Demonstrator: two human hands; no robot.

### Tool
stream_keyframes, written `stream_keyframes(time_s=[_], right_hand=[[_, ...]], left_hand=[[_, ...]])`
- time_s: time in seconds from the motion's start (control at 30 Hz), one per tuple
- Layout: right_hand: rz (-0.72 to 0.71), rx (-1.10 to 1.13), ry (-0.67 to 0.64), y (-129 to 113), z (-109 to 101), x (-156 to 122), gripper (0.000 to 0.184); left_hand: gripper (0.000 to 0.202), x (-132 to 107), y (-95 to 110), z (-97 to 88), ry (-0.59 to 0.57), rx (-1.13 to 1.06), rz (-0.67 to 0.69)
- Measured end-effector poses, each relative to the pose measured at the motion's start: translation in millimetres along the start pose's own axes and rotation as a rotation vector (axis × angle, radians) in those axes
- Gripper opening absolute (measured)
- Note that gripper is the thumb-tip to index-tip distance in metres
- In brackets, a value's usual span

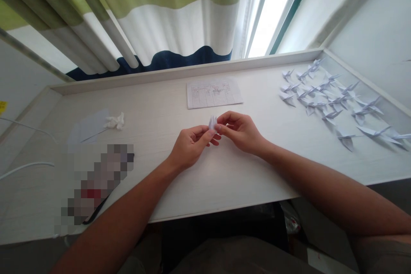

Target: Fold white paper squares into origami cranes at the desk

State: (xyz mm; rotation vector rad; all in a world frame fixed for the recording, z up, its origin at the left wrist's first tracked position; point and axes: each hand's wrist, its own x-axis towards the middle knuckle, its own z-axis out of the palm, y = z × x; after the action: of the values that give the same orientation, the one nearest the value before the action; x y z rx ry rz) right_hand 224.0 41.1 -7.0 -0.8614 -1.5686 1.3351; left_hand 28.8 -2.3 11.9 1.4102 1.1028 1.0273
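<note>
A small folded piece of white paper [212, 123] is pinched between both hands above the middle of the white desk [224, 175]. My left hand [191, 145] grips it from below left with thumb and fingers closed. From the right, my right hand [240, 130] holds its upper edge with curled fingers. Both forearms reach in from the near edge of the desk.
Several folded paper cranes [334, 98] lie in rows at the right. A printed sheet [213, 93] lies behind the hands. Sheets of white paper [88, 127] and a crumpled scrap [116, 120] lie at the left, beside a blurred object [96, 184] and white cables [25, 167]. Curtains hang behind the desk.
</note>
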Motion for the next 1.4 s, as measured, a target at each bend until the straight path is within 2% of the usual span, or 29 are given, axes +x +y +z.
stream_keyframes(time_s=[0.17, 0.43, 0.6, 0.7, 0.8, 0.97, 1.17, 1.3, 1.4], right_hand=[[0.017, 0.062, 0.034, 1.4, 0.3, 1.5, 0.033], [0.028, 0.149, -0.070, 1.2, 0.6, 0.4, 0.035], [0.019, 0.272, -0.144, -1.8, 0.3, 1.6, 0.034], [-0.008, 0.261, -0.175, -3.2, 0.1, 0.3, 0.030], [-0.021, 0.175, -0.134, -2.3, 0.0, -1.3, 0.032], [-0.031, 0.014, -0.065, 0.5, 2.5, -3.5, 0.042], [-0.081, -0.086, -0.013, -2.4, 5.2, -6.9, 0.040], [-0.060, -0.057, -0.013, -4.3, 6.3, -7.8, 0.039], [0.004, 0.022, 0.013, -4.1, 7.5, -6.3, 0.036]], left_hand=[[0.037, 0.9, -2.6, -0.9, 0.020, 0.038, -0.002], [0.030, 2.5, -5.9, -1.0, 0.134, -0.061, 0.022], [0.026, 1.5, -1.1, -0.7, 0.115, -0.064, 0.057], [0.023, 1.5, -1.4, -1.3, 0.117, -0.057, 0.079], [0.023, 2.3, -3.3, -1.5, 0.158, -0.055, 0.090], [0.034, 4.0, -5.9, -1.6, 0.221, -0.024, 0.156], [0.028, 3.6, -7.7, -1.2, 0.263, 0.025, 0.175], [0.035, 4.2, -7.0, -0.2, 0.266, -0.063, 0.120], [0.034, 4.7, -5.0, 0.1, 0.211, -0.160, 0.016]])
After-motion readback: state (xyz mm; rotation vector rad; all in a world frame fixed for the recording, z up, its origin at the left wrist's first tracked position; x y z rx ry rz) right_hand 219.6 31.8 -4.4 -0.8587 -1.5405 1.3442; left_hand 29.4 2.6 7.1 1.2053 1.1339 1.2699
